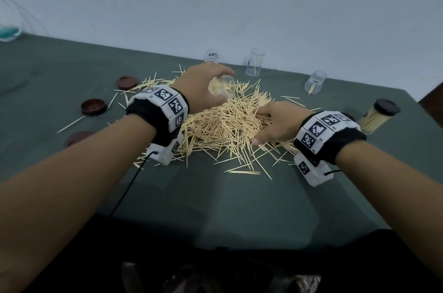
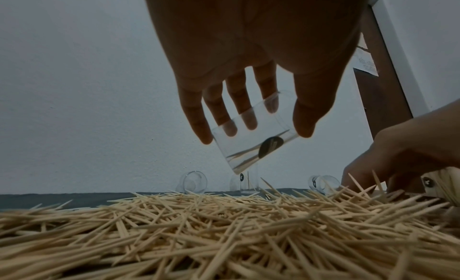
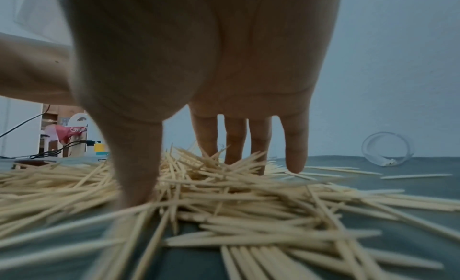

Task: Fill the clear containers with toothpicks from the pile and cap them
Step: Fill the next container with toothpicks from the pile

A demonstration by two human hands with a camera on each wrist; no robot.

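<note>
A big pile of toothpicks [image 1: 223,125] lies in the middle of the green tablecloth [image 1: 215,196]. Above the pile's far side, my left hand [image 1: 206,81] holds a clear container [image 1: 223,88] tilted, pinched between thumb and fingers [image 2: 196,117]. Some toothpicks lie inside the container [image 2: 256,142]. My right hand [image 1: 268,125] is on the pile's right side, its straight, spread fingers [image 3: 295,146] and thumb dug into the toothpicks [image 3: 224,195] with nothing gripped. Three more clear containers [image 1: 211,55] [image 1: 254,61] [image 1: 315,81] are at the back. Brown caps [image 1: 127,82] [image 1: 93,107] [image 1: 78,138] lie at the left.
A capped container full of toothpicks [image 1: 377,117] leans at the far right, close to the table's right edge. A clear bowl with something teal in it [image 1: 9,29] stands at the far left. Stray toothpicks are scattered around the pile. A black cable [image 1: 129,187] hangs from my left wrist.
</note>
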